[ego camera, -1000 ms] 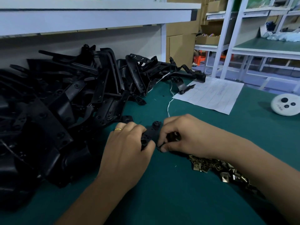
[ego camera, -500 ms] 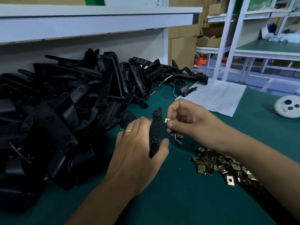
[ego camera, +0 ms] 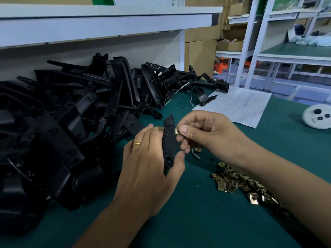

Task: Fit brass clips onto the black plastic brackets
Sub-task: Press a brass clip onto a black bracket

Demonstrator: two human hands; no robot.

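My left hand (ego camera: pixel 148 169) grips a narrow black plastic bracket (ego camera: pixel 168 140) upright above the green table, thumb at its lower hole. My right hand (ego camera: pixel 206 133) pinches a small brass clip (ego camera: pixel 177 131) between thumb and forefinger, right against the bracket's right edge near the upper end. A heap of loose brass clips (ego camera: pixel 238 185) lies on the table under my right forearm. One stray clip (ego camera: pixel 197 150) lies below my right hand.
A large pile of black plastic brackets (ego camera: pixel 71 119) covers the left and back of the green table (ego camera: pixel 206 221). A white paper sheet (ego camera: pixel 238 106) lies at the back right, a round white device (ego camera: pixel 318 117) at the far right. A white shelf (ego camera: pixel 107 20) overhangs the back.
Both hands have risen from the table with the bracket, which now stands upright. My right hand has brought a brass clip up to the bracket's right edge.
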